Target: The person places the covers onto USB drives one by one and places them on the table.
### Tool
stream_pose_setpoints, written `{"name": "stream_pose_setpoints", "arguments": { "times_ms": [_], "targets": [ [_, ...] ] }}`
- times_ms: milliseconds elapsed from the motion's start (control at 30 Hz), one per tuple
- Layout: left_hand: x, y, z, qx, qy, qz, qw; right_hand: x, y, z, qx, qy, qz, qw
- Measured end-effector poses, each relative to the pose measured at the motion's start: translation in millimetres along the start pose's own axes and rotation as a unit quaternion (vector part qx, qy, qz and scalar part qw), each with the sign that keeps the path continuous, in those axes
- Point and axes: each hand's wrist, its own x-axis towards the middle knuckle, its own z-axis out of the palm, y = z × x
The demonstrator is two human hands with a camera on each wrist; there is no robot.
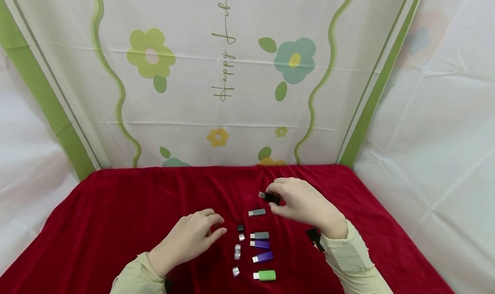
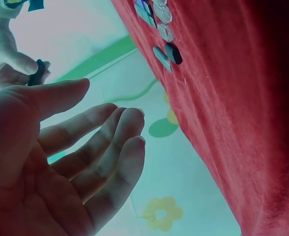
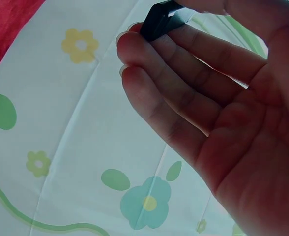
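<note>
My right hand pinches a black USB stick between thumb and fingers, its metal plug pointing left, above the red cloth. In the right wrist view the black stick sits at the fingertips. The left hand hovers with relaxed, slightly bent fingers and holds nothing; its palm shows in the left wrist view. Between the hands a column of USB sticks lies on the cloth: a grey one, another grey one, purple ones and a green one.
Left of the sticks runs a column of small caps: a black cap at the top and several clear caps below it. The red cloth covers the table. A flower-printed curtain stands behind, with white sheets at both sides.
</note>
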Motion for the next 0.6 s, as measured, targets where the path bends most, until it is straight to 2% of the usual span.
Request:
{"name": "stream_pose_setpoints", "arguments": {
  "times_ms": [167, 600],
  "targets": [
    [9.2, 1.0, 3.5, 0.019, -0.022, 0.011, 0.9995, -0.1, -2.7, -0.2, -0.013, 0.002, -0.003, 1.0],
    [42.5, -5.8, 24.8, 0.058, -0.069, 0.062, 0.994, -1.4, -8.5, -1.2, -0.016, 0.005, -0.002, 1.0]
  ]
}}
